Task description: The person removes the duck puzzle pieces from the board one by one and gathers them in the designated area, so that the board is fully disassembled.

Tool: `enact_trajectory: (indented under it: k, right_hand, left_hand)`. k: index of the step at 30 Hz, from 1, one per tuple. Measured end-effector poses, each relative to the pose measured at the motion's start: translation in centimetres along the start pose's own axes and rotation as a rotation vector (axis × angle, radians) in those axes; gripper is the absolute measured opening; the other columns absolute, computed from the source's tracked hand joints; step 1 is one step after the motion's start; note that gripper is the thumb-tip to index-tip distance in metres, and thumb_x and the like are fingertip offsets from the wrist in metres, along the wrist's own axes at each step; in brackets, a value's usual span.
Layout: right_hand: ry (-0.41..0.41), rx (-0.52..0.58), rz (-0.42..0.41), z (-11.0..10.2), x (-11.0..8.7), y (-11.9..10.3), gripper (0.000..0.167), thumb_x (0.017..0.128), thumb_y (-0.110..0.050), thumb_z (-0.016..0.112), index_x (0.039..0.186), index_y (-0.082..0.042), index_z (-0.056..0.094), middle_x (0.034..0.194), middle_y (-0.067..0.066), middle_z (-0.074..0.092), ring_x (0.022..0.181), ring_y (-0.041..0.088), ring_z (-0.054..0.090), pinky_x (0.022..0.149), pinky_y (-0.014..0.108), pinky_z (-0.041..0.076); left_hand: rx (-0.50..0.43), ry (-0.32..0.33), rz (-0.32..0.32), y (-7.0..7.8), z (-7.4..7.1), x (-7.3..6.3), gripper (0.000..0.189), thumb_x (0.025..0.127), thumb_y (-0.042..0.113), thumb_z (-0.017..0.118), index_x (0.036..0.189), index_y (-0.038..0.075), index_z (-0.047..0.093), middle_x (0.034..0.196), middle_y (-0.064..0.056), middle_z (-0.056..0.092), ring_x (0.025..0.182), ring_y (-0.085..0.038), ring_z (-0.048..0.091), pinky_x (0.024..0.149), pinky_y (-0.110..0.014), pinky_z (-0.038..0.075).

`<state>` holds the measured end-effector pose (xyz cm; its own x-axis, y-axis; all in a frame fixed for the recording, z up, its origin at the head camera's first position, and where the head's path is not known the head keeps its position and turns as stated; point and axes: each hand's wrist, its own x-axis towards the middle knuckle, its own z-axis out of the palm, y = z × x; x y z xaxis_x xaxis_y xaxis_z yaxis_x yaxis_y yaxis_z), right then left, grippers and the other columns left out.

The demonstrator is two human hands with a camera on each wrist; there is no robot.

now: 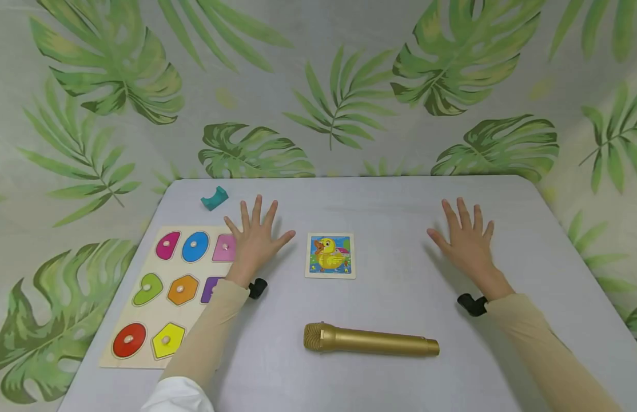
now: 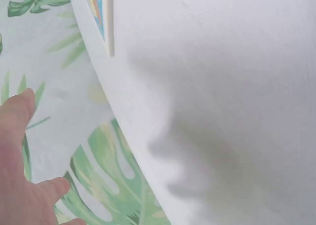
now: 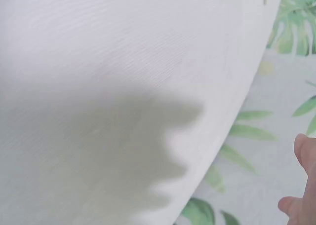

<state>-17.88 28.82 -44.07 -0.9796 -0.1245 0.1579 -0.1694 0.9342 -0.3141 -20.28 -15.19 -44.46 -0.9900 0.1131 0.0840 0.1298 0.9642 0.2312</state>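
My left hand is spread with straight fingers above the right edge of a wooden shape puzzle board, covering part of it. Nothing is in its grasp. Fingers spread as well, my right hand hovers over the right side of the table and holds nothing. Between the hands lies a small square duck puzzle in a pale frame; its corner shows in the left wrist view. Nearer the front, a gold microphone lies on its side, head to the left.
A small teal curved block lies by the table's back left corner. The board carries coloured knobbed shapes, among them a red circle and a blue oval. Behind the white table hangs a leaf-patterned cloth.
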Motion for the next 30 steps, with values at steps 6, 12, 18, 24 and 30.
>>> enact_trajectory:
  k: [6, 12, 18, 24, 30]
  right_hand:
    - [0.024, 0.079, -0.164, 0.2, 1.4, -3.4, 0.075, 0.097, -0.044, 0.052, 0.153, -0.008, 0.017, 0.154, 0.027, 0.014, 0.138, 0.051, 0.006, 0.102, 0.070, 0.007]
    - [-0.019, 0.219, -0.300, 1.4, 2.7, -7.0, 0.071, 0.095, -0.031, 0.060, 0.151, -0.007, 0.025, 0.152, 0.024, 0.023, 0.137, 0.045, 0.018, 0.107, 0.060, 0.017]
    - [-0.122, 0.372, -0.362, 2.9, 3.7, -10.5, 0.066, 0.093, -0.021, 0.064, 0.149, -0.006, 0.031, 0.151, 0.018, 0.030, 0.137, 0.036, 0.026, 0.109, 0.055, 0.022]
    - [-0.216, 0.468, -0.447, 4.6, 4.6, -12.8, 0.060, 0.094, -0.012, 0.063, 0.146, -0.004, 0.035, 0.147, 0.016, 0.037, 0.132, 0.034, 0.036, 0.106, 0.051, 0.030]
    - [-0.314, 0.574, -0.468, 6.2, 5.6, -14.8, 0.053, 0.092, 0.001, 0.060, 0.141, -0.001, 0.041, 0.141, 0.017, 0.045, 0.120, 0.035, 0.049, 0.096, 0.048, 0.042]
  left_hand:
    - [-0.024, -0.006, 0.065, 1.2, -0.7, -0.7, 0.084, 0.089, 0.066, 0.048, 0.154, 0.021, 0.020, 0.160, -0.011, 0.000, 0.141, -0.044, -0.008, 0.100, -0.070, -0.011]
    - [-0.133, -0.042, 0.213, 2.5, -1.0, -1.6, 0.076, 0.093, 0.053, 0.053, 0.153, 0.017, 0.024, 0.159, -0.012, 0.008, 0.142, -0.041, 0.003, 0.105, -0.067, 0.000]
    - [-0.246, -0.113, 0.420, 2.9, 0.0, -2.5, 0.063, 0.095, 0.034, 0.059, 0.147, 0.007, 0.036, 0.153, -0.015, 0.026, 0.138, -0.040, 0.023, 0.106, -0.062, 0.019]
    - [-0.321, -0.209, 0.503, 3.0, 1.6, -3.3, 0.050, 0.095, 0.026, 0.060, 0.138, 0.002, 0.049, 0.146, -0.015, 0.040, 0.133, -0.034, 0.036, 0.106, -0.052, 0.029]
    - [-0.297, -0.260, 0.528, 3.4, 2.5, -4.2, 0.045, 0.095, 0.026, 0.060, 0.135, 0.004, 0.054, 0.142, -0.014, 0.045, 0.131, -0.031, 0.039, 0.104, -0.051, 0.032]
